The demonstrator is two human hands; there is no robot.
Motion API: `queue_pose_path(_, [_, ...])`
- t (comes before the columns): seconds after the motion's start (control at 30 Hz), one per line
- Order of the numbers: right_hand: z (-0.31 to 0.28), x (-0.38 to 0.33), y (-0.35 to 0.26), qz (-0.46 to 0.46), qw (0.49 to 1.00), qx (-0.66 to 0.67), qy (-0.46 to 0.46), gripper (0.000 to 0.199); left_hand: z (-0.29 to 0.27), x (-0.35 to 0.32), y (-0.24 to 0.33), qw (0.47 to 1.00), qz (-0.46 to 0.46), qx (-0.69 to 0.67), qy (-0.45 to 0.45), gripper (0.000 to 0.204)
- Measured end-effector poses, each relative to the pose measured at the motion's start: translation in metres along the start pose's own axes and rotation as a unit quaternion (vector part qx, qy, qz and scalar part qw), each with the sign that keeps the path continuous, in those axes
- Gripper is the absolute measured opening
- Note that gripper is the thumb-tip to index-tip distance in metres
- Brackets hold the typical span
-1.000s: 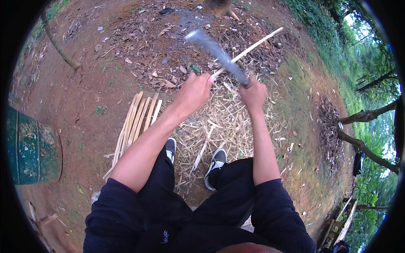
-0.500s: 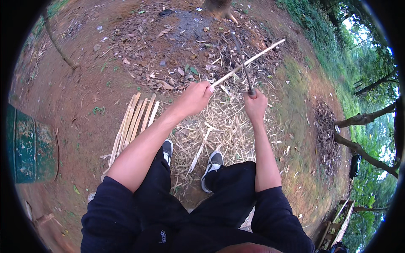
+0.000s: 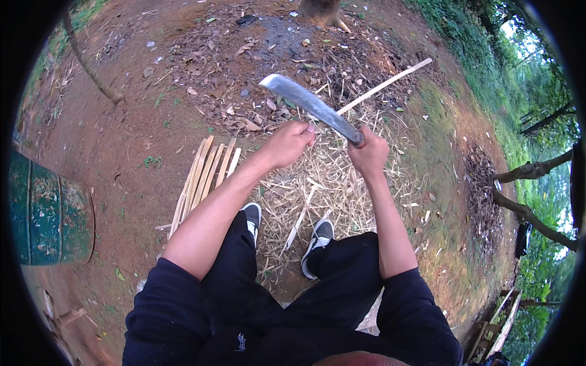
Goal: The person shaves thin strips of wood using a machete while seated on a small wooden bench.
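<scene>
My right hand [image 3: 370, 152] is wrapped round the handle of a machete [image 3: 305, 100]. Its broad, curved grey blade shows its flat side and points up and left, beyond my left hand. Closed at the near end of a long pale wooden strip [image 3: 390, 82] is my left hand [image 3: 287, 145]. The strip slants away to the far right, and the blade crosses in front of it, hiding its middle part. Whether the blade touches the strip I cannot tell. Below both hands, pale shavings [image 3: 329, 183] cover the ground between and beyond my shoes.
Several cut wooden strips [image 3: 204, 165] lie side by side left of my legs. A green, rust-marked drum [image 3: 52, 210] stands at the far left. Ahead are dry leaves and a tree base [image 3: 320, 9]. Branches [image 3: 531, 171] reach in from the right, above a wooden frame [image 3: 497, 326].
The machete blade has swung leftward from pointing away and now shows its flat side across the strip. The strip has tilted slightly to the right; both hands stay close to where they were.
</scene>
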State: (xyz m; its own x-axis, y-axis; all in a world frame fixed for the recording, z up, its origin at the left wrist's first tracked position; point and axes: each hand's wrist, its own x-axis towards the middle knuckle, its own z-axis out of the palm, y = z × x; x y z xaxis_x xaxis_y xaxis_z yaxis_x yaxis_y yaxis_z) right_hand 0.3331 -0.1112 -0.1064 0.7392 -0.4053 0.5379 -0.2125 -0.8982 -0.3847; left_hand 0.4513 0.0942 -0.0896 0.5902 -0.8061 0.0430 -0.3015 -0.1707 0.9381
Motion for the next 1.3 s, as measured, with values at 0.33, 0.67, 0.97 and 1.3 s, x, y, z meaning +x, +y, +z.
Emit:
queue_pose_path(0.33, [0.001, -0.005, -0.020, -0.100, 0.995, 0.004, 0.005, 0.019, 0.000, -0.004, -0.003, 0.994, -0.030, -0.102, -0.040, 0.029])
queue_pose_path(0.67, [-0.005, 0.005, 0.020, -0.062, 0.992, -0.103, 0.043, 0.019, -0.017, -0.008, 0.014, 0.972, -0.081, -0.210, -0.068, 0.032])
queue_pose_path(0.97, [0.003, 0.007, -0.007, -0.124, 0.988, -0.081, 0.048, 0.020, -0.003, -0.012, 0.011, 0.993, -0.057, -0.081, -0.070, 0.030])
queue_pose_path(1.3, [-0.021, 0.009, 0.042, 0.263, 0.957, -0.071, 0.096, 0.023, -0.030, -0.018, -0.011, 0.996, -0.063, 0.023, -0.057, 0.037])
